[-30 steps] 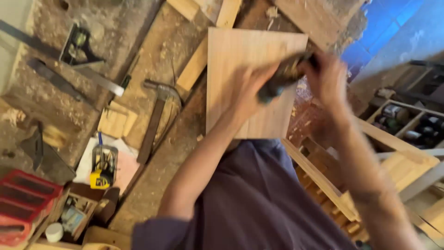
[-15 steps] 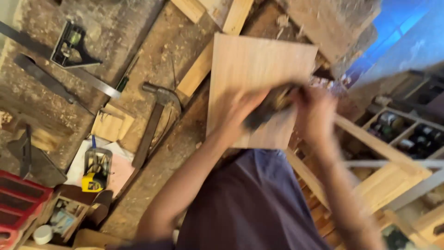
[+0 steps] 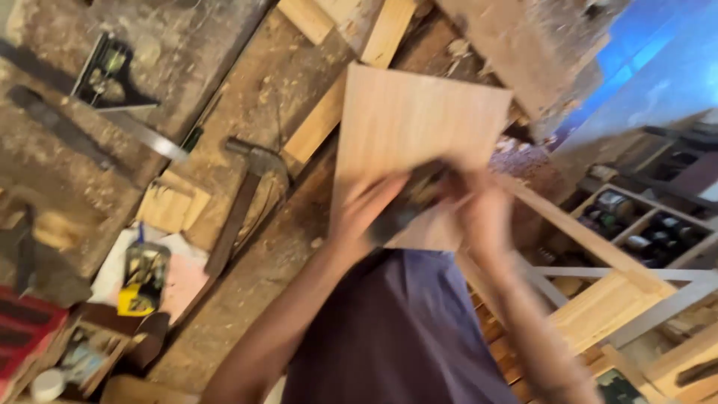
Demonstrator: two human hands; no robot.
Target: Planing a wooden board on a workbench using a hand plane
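Note:
A square pale wooden board (image 3: 419, 127) lies at the edge of a dusty workbench (image 3: 277, 247). A dark hand tool (image 3: 407, 206), blurred by motion, rests on the board's near edge. My left hand (image 3: 363, 213) grips its near end and my right hand (image 3: 479, 209) holds its far end. Both hands are smeared, so the tool's exact kind is unclear. My forearms reach in from below over my purple shirt.
A claw hammer (image 3: 243, 198) lies left of the board, with a wood block (image 3: 172, 206) beside it. A combination square (image 3: 112, 90) sits far left, a yellow tape measure (image 3: 142, 280) and red tray (image 3: 26, 329) lower left. Wooden crates with jars (image 3: 643, 232) stand right.
Both hands and the dark tool have slid down the board toward my body, from the upper right part to its near edge. The view has shifted slightly.

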